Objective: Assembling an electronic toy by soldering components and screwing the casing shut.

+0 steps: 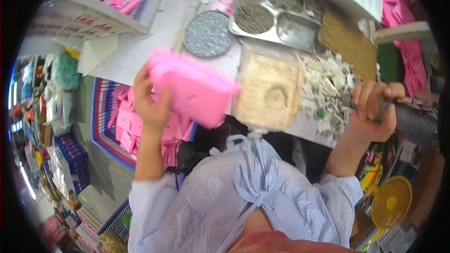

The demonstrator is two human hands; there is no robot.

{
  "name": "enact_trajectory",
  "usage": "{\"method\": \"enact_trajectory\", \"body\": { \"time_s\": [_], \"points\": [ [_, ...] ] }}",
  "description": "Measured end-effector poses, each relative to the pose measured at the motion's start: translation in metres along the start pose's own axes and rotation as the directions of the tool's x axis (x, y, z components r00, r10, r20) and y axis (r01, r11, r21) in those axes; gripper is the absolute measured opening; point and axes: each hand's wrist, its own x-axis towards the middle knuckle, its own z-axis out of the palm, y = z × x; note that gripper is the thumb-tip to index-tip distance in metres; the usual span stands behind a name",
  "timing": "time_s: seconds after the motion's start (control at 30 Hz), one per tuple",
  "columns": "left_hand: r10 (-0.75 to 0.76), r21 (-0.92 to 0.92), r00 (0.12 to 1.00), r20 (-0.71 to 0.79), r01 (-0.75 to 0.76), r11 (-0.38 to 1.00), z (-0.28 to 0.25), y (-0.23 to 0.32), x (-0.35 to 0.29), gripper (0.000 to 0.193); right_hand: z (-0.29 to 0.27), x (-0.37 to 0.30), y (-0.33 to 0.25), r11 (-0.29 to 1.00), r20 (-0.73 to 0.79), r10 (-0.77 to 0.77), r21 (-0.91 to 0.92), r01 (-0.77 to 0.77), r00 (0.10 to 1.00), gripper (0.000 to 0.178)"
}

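Left hand [151,97] gripped pink part [192,89] near view's ten o'clock, tan pad [269,75] at part's three. Right hand [375,111] closed around dark tool [412,124] at view's three. Round dish [206,55] stood on tabletop [164,11] at twelve; crate [97,107] held pink pieces [133,126] at nine.

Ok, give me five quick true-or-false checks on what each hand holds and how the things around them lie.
1. The left hand holds a pink boxy plastic part. True.
2. The right hand is empty. False: it grips a dark cylindrical power tool.
3. The round dish of silvery pieces sits right of the metal tray. False: it sits to its left.
4. White plastic pieces lie right of the tan block. True.
5. The pink parts at lower left fill a yellow bucket. False: they lie in a blue basket.
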Motion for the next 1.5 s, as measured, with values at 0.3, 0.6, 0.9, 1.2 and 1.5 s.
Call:
{"method": "enact_trajectory", "body": {
  "time_s": [0.3,0.6,0.9,1.2,1.5],
  "points": [
    [-0.928,-0.048,0.089,-0.363,0.992,0.114,-0.093,-0.254,-0.365,0.069,0.012,0.023,0.052,0.996,-0.070,0.046,0.076,-0.041,0.996,0.024],
    [-0.357,-0.685,0.931,-0.076,0.211,0.697,0.055,-0.075,0.215,0.057,0.001,0.035,0.051,0.986,-0.221,0.127,-0.077,-0.147,0.967,0.058],
    [-0.732,-0.660,0.633,0.252,0.665,0.349,0.269,-0.233,0.472,0.024,-0.001,0.047,0.044,0.949,-0.363,0.137,-0.218,-0.227,0.922,0.073],
    [-0.373,-0.586,0.918,-0.133,0.231,0.777,0.108,-0.264,0.442,0.024,-0.010,0.040,0.044,0.765,-0.377,-0.266,-0.643,-0.044,0.887,0.070],
    [0.023,-0.494,0.750,0.661,0.412,0.766,-0.019,-0.013,0.251,0.029,0.017,-0.023,0.104,0.608,0.053,0.792,0.014,-0.794,0.608,0.048]
  ]
}}
